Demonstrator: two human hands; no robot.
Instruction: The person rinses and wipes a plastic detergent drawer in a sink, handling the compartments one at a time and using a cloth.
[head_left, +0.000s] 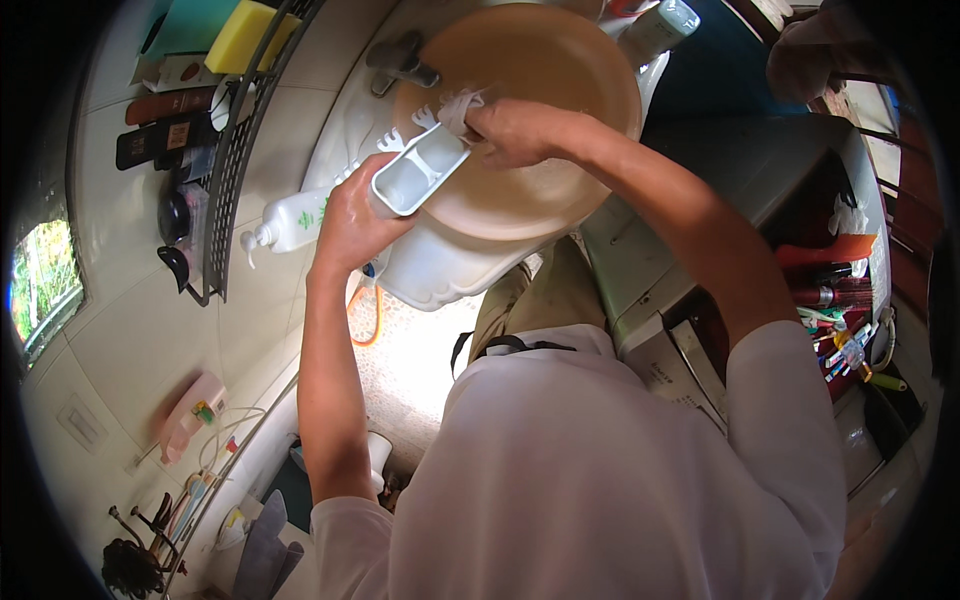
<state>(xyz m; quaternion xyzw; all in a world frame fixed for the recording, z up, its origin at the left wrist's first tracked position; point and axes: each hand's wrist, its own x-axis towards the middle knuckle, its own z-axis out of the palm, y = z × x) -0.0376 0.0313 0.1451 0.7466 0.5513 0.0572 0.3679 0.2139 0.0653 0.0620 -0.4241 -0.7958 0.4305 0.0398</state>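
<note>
My left hand (358, 214) grips the near end of a white plastic holder (420, 171) with two compartments and hook-like prongs along one side. My right hand (514, 133) holds a wet white cloth (459, 112) at the holder's far end. Both are over a large peach-coloured plastic basin (540, 210), which holds water and sits on a white washbasin (431, 270). A metal faucet (401, 64) stands beside the basin's left rim. A white pump bottle (292, 221) lies left of my left hand.
A dark perforated wall rack (232, 180) at the left carries a yellow sponge (244, 37) and tubes. A bottle (660, 30) stands beyond the basin. At the right, a grey cabinet (637, 255) adjoins brushes and an orange comb (829, 251). An orange hose (379, 319) hangs below the washbasin.
</note>
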